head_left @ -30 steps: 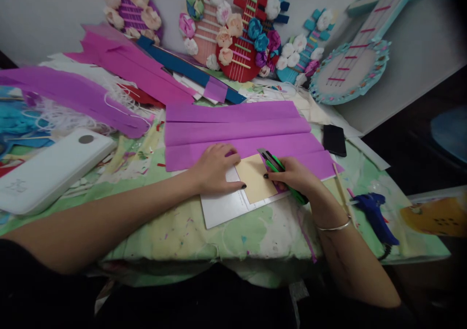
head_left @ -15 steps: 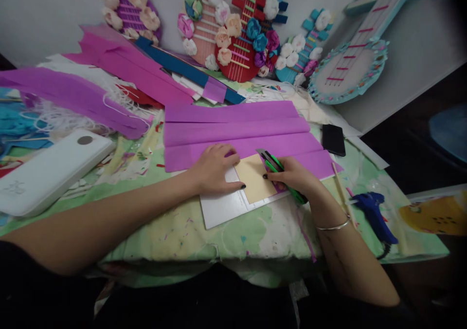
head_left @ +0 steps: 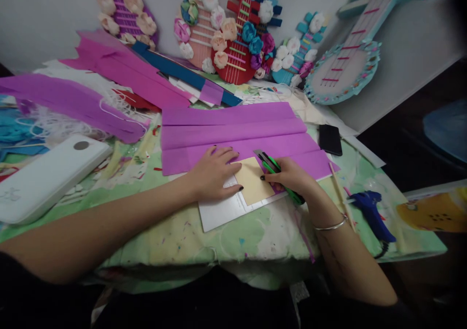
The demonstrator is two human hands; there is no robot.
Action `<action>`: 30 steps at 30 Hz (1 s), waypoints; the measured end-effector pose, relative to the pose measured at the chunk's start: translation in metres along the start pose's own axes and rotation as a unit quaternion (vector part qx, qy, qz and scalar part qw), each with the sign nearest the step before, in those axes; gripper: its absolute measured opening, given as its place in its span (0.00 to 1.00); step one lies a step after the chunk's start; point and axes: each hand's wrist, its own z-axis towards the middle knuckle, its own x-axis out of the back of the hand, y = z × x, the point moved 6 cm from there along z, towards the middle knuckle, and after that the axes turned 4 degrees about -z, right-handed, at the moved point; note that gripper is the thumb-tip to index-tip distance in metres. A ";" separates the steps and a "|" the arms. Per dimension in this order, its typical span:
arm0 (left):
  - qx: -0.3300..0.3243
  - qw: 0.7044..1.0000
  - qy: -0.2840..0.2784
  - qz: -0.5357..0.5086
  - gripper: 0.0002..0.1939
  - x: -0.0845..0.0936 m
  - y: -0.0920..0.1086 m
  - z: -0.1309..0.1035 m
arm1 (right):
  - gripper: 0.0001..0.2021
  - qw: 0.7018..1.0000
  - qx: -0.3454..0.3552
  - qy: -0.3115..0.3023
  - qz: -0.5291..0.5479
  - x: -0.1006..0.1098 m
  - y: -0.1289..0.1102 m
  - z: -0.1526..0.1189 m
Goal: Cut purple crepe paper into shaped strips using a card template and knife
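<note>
My left hand (head_left: 215, 174) lies with its fingers spread on the white board (head_left: 215, 216), thumb and fingertips at the left edge of a pale yellow paper square (head_left: 254, 182). In my right hand (head_left: 292, 175) is a green and black utility knife (head_left: 270, 163), its blade pointing up and left over the purple crepe paper (head_left: 233, 124). The fingertips of that hand are by the square's right edge. Part of the purple paper shows beside the square, under my right fingers. The board's far part is hidden beneath the purple paper.
To the right lie a blue glue gun (head_left: 372, 214), a thin wooden stick (head_left: 342, 196) and a black phone (head_left: 330, 140). A white power bank (head_left: 51, 178) lies at the left. Flower-decorated paper guitars (head_left: 237, 66) lean against the wall behind.
The fingers of my left hand have spread and lie flatter over the board and purple paper. My right hand keeps the knife in nearly the same place. The whole view has shifted slightly.
</note>
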 end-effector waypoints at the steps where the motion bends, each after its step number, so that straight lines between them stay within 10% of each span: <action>1: -0.017 1.000 -0.008 -0.004 0.24 -0.002 0.004 0.000 | 0.07 1.000 0.004 -0.003 0.006 -0.001 0.000 0.000; 15: -0.067 0.996 -0.057 0.024 0.25 -0.009 0.035 0.013 | 0.11 0.992 0.020 -0.013 0.120 0.000 -0.002 -0.005; 20: -0.095 0.991 -0.051 0.080 0.19 -0.009 0.044 0.023 | 0.28 0.949 0.060 0.028 0.308 0.027 -0.013 -0.016; 30: -0.081 0.985 -0.030 0.148 0.21 -0.027 0.064 0.021 | 0.30 0.858 0.152 0.075 0.485 0.053 -0.015 -0.023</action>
